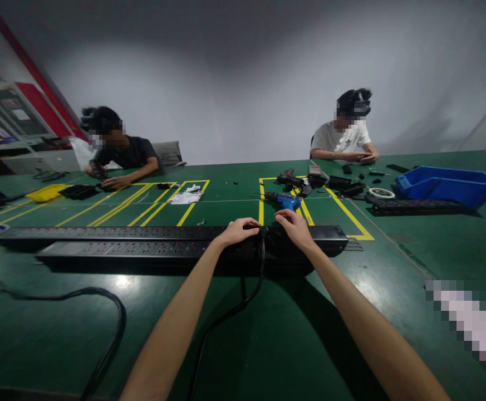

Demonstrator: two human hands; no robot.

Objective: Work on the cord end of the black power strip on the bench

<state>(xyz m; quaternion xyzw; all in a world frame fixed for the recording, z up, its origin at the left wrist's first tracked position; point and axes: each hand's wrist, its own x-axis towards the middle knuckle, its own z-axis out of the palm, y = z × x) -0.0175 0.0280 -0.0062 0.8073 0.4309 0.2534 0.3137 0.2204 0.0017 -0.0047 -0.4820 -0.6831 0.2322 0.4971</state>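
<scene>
Two long black power strips (pixel 113 249) lie side by side across the table, with rows of sockets and small red marks on top. A black cable (pixel 262 264) runs up from the near edge to a dark plug (pixel 263 230) at the right part of the strips. My left hand (pixel 239 231) reaches over the strips, its thumb and fingertips closed at the plug's left side. Just right of the plug, my right hand (pixel 295 227) has curled fingers with the tips together; whatever they hold is too small to make out.
Beyond my right hand lies a blue power drill (pixel 283 200). A blue bin (pixel 447 182), a tape roll (pixel 382 193) and black parts stand to the right. Another cable (pixel 119 312) curves at the left front. Two people sit across the green table (pixel 234 192).
</scene>
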